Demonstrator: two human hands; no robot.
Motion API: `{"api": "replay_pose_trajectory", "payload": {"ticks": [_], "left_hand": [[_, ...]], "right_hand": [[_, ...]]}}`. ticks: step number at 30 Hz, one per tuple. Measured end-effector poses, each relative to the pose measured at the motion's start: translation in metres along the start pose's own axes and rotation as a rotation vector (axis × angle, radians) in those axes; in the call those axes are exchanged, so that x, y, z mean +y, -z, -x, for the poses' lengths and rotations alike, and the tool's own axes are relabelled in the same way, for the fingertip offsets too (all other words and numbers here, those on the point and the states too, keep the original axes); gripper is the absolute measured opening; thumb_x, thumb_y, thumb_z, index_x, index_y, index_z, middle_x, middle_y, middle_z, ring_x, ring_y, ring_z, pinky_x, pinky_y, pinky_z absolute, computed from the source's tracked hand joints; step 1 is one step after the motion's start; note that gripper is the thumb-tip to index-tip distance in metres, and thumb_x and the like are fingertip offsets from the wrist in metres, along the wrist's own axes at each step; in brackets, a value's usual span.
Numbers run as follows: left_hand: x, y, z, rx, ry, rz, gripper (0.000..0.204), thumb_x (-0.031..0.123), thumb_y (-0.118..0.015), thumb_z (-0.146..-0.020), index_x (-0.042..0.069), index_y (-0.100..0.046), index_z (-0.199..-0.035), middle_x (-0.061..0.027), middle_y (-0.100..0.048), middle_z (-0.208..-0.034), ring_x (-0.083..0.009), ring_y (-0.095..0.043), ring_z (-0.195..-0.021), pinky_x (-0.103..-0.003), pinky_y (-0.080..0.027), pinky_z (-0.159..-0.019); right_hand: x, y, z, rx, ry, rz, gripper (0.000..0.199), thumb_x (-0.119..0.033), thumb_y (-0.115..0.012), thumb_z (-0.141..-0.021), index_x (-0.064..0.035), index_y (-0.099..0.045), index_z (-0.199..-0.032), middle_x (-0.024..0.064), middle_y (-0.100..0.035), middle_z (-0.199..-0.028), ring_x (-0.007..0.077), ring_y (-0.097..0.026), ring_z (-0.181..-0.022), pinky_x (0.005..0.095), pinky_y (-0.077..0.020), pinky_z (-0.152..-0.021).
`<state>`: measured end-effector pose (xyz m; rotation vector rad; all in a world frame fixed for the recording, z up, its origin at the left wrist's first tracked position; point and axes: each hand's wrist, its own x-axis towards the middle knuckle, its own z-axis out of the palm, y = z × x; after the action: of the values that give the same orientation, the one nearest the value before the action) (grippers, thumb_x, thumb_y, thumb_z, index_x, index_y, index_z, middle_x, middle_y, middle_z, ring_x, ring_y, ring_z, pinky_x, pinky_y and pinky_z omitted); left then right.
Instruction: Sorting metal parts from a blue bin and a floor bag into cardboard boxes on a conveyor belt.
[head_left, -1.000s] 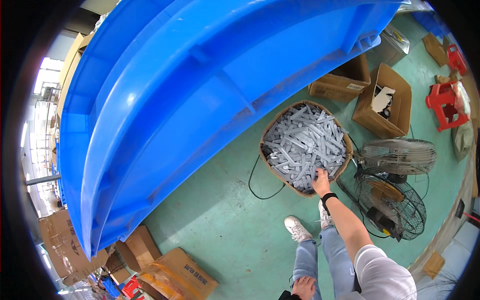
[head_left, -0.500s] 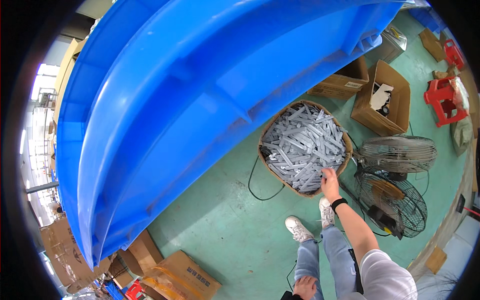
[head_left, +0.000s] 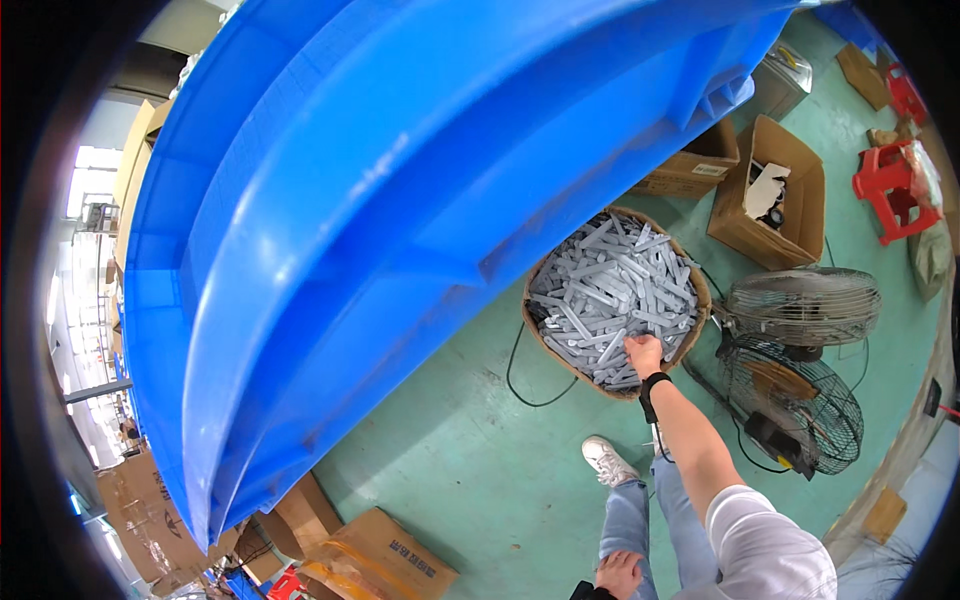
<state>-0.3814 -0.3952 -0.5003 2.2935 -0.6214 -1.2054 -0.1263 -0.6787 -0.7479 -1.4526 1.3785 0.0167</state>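
A round-sided cardboard box stands on the floor, heaped with long, thin grey strips that look like plastic. My right hand, with a black band at the wrist, reaches over its near rim. Its fingers are curled and closed at the top of the heap, and one strip shows at the fingertips. My left hand lies flat on the thigh of my blue jeans and holds nothing; its fingers are stretched out.
A huge blue tub slants above the box's far left side. Two fans lie to the right, with a cable on the floor. Open cartons stand behind, a red stool further right. More cartons lie at lower left.
My right hand has moved from the rim further in over the strips, slightly left, and its fingers have curled closed. My left hand stays on the thigh. The view has shifted a little.
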Motion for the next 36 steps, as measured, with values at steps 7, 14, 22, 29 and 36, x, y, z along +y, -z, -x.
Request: {"api": "replay_pose_trajectory", "payload": {"ticks": [7,14,22,29,36], "left_hand": [[-0.002,0.007,0.000,-0.105,0.066,-0.002,0.025,0.021,-0.045,-0.079,0.007,-0.055,-0.097,-0.0144,-0.054,-0.102,-0.0329,-0.047,-0.099,-0.047,-0.038,-0.085],[-0.005,-0.009,-0.001,-0.009,-0.018,-0.023,0.025,0.019,-0.047,-0.077,0.005,-0.055,-0.097,-0.0153,-0.054,-0.100,-0.0336,-0.048,-0.098,-0.047,-0.037,-0.085],[-0.039,-0.038,0.013,0.139,-0.054,0.027,0.024,0.017,-0.051,-0.074,0.005,-0.057,-0.093,-0.0145,-0.057,-0.096,-0.0340,-0.050,-0.095,-0.047,-0.037,-0.085],[-0.027,-0.017,0.010,0.033,0.002,0.006,0.024,0.018,-0.051,-0.074,0.007,-0.058,-0.093,-0.0144,-0.057,-0.096,-0.0333,-0.051,-0.094,-0.047,-0.038,-0.083],[-0.017,-0.008,0.006,0.076,0.040,0.050,0.024,0.019,-0.050,-0.076,0.006,-0.058,-0.094,-0.0153,-0.057,-0.095,-0.0346,-0.050,-0.094,-0.048,-0.038,-0.084]], "right_hand": [[-0.040,0.034,0.049,-0.228,0.027,-0.053,0.013,-0.005,-0.057,-0.074,0.0051,-0.052,-0.080,0.0122,-0.057,-0.062,0.0215,-0.060,-0.065,0.0340,-0.0457,-0.059],[-0.103,0.049,-0.034,0.320,0.873,0.149,0.027,0.002,-0.042,-0.082,0.0017,-0.051,-0.108,0.0209,-0.051,-0.095,0.0355,-0.049,-0.089,0.0384,-0.0391,-0.078],[-0.125,0.007,-0.067,0.228,0.771,0.633,0.042,-0.003,-0.047,-0.076,-0.0098,-0.044,-0.117,0.0169,-0.055,-0.093,0.0357,-0.053,-0.088,0.0464,-0.0426,-0.071],[-0.095,-0.007,-0.005,0.053,0.699,0.644,0.055,0.004,-0.041,-0.076,-0.0147,-0.035,-0.128,0.0194,-0.053,-0.096,0.0387,-0.051,-0.087,0.0472,-0.0401,-0.072],[-0.066,0.008,0.025,-0.030,0.699,0.603,0.061,0.006,-0.043,-0.072,-0.0157,-0.036,-0.128,0.0199,-0.052,-0.095,0.0382,-0.051,-0.089,0.0466,-0.0403,-0.075]]}}
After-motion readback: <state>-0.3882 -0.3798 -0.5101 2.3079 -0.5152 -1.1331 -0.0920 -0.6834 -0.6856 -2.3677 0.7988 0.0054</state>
